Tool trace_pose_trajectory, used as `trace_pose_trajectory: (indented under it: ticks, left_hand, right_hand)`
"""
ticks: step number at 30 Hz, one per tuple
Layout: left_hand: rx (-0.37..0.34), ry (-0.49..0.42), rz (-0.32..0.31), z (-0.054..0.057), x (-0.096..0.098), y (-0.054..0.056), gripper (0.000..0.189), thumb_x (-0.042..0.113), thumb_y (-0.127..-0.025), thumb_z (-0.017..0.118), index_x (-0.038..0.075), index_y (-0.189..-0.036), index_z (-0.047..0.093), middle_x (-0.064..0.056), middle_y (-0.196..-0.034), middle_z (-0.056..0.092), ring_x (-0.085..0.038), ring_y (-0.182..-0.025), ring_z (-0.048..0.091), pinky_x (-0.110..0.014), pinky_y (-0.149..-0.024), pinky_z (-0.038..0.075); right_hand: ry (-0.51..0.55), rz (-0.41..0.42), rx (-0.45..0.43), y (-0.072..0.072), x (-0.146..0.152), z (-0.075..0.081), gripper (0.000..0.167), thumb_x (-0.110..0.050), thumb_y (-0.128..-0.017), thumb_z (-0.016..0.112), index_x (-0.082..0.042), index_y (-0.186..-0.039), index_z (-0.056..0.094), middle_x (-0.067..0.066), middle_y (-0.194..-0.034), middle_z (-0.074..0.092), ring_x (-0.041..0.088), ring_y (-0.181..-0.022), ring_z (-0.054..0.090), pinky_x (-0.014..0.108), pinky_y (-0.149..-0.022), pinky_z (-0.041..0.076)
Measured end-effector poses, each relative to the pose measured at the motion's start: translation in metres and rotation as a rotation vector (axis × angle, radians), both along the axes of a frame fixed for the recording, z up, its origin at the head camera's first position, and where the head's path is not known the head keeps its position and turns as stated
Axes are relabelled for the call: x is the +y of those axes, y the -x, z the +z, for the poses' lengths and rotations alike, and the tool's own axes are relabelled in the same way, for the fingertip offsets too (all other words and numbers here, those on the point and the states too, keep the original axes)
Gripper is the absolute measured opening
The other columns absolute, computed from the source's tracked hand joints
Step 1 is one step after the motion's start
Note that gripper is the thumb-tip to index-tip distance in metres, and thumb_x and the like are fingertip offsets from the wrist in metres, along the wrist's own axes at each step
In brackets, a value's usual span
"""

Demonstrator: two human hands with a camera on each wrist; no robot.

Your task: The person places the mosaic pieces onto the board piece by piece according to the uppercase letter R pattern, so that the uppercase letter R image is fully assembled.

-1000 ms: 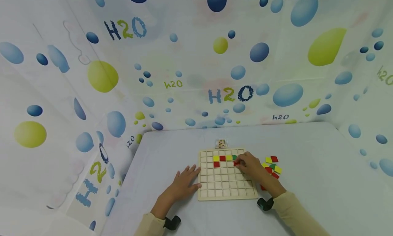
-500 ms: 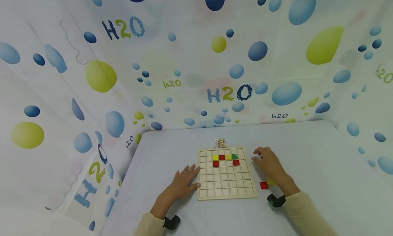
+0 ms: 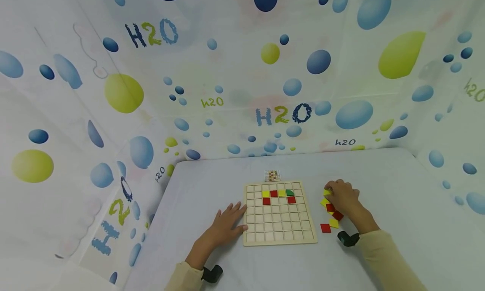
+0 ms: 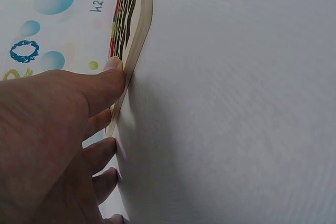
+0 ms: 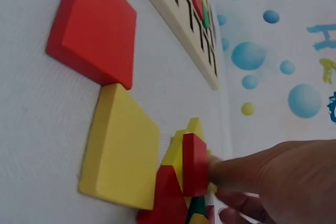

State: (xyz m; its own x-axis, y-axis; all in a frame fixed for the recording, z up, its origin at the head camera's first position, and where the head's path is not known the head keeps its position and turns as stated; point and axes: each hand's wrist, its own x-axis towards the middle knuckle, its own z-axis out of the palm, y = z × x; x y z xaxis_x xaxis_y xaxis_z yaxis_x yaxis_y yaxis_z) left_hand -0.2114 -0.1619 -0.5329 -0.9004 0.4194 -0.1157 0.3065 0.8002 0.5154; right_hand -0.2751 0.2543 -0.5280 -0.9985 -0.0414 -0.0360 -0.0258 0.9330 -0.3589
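Note:
My left hand (image 3: pixel 228 221) rests at the left edge of a pale wooden grid board (image 3: pixel 278 237), its fingers spread. In the left wrist view the thumb (image 4: pixel 107 85) touches the board's rim. On the board lie yellow, red and green tiles, including a green rounded tile (image 3: pixel 289 193) and a red square tile (image 3: pixel 291 200). My right hand (image 3: pixel 344 198) bends over the far end of a loose tile pile, fingertips at a yellow tile (image 3: pixel 327 192). I cannot tell whether it pinches that tile. In the right wrist view, the thumb (image 5: pixel 231 174) is right behind a red tile (image 5: pixel 195 165).
A small printed pattern card (image 3: pixel 272 175) lies beyond the board. Nearer me, right of the board, are a loose red tile (image 3: pixel 325 228) and a yellow tile (image 3: pixel 334 223). The white-covered table (image 3: pixel 212 177) meets a patterned curtain (image 3: pixel 235 126) at the back.
My right hand has let go of a red tile on the board, then moved right to the loose tiles. The left hand has stayed at the board's edge.

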Motion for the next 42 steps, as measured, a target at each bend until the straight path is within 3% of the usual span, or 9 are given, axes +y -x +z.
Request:
trace_pose_trajectory:
  ticks: [6,10,20,26,32,42]
  left_hand:
    - [0.001,0.002,-0.005,-0.001,0.000,0.001,0.069,0.041,-0.105,0.065,0.012,-0.163,0.041,-0.017,-0.171,0.033,-0.046,-0.159,0.025,-0.076,-0.122,0.014]
    - [-0.002,-0.005,-0.012,-0.001,0.001,0.001,0.069,0.041,-0.105,0.065,0.012,-0.163,0.041,-0.018,-0.171,0.033,-0.046,-0.158,0.025,-0.076,-0.122,0.014]
    - [-0.003,0.012,-0.006,-0.002,0.001,0.001,0.070,0.042,-0.105,0.065,0.013,-0.163,0.041,-0.017,-0.171,0.033,-0.046,-0.159,0.025,-0.076,-0.122,0.014]
    - [-0.007,0.014,-0.007,0.003,0.001,0.003,0.069,0.042,-0.106,0.063,0.012,-0.164,0.039,-0.017,-0.171,0.031,-0.046,-0.159,0.024,-0.075,-0.123,0.014]
    - [-0.011,0.020,0.004,0.007,0.001,0.003,0.069,0.040,-0.105,0.064,0.012,-0.163,0.041,-0.017,-0.171,0.032,-0.045,-0.159,0.024,-0.075,-0.123,0.013]
    - [-0.007,0.026,0.009,0.004,0.003,0.001,0.067,0.038,-0.105,0.065,0.011,-0.163,0.042,-0.017,-0.171,0.034,-0.046,-0.159,0.025,-0.075,-0.123,0.014]
  right_hand:
    - [0.094,0.065,-0.005,0.013,-0.006,-0.009,0.033,-0.015,-0.098,0.075,-0.003,-0.127,0.065,0.023,-0.117,0.064,0.040,-0.105,0.059,0.066,-0.094,0.049]
    - [0.162,0.054,0.002,0.014,-0.009,-0.013,0.030,-0.015,-0.099,0.074,-0.003,-0.125,0.066,0.023,-0.117,0.062,0.038,-0.105,0.057,0.064,-0.097,0.047]
    - [0.148,0.067,-0.006,0.016,-0.015,-0.014,0.028,-0.018,-0.100,0.073,-0.004,-0.123,0.067,0.017,-0.109,0.063,0.033,-0.100,0.058,0.060,-0.088,0.046]
    - [0.161,0.066,0.033,0.015,-0.021,-0.010,0.028,-0.017,-0.100,0.073,-0.003,-0.123,0.067,0.020,-0.115,0.063,0.036,-0.106,0.059,0.061,-0.089,0.045]
    - [0.193,0.069,0.039,0.009,-0.053,-0.004,0.031,-0.020,-0.101,0.072,-0.004,-0.127,0.067,0.021,-0.127,0.062,0.040,-0.118,0.058,0.058,-0.092,0.044]
    - [0.254,0.275,0.095,-0.012,-0.123,-0.006,0.030,-0.018,-0.097,0.078,-0.007,-0.121,0.064,0.007,-0.106,0.062,0.024,-0.097,0.059,0.047,-0.082,0.043]
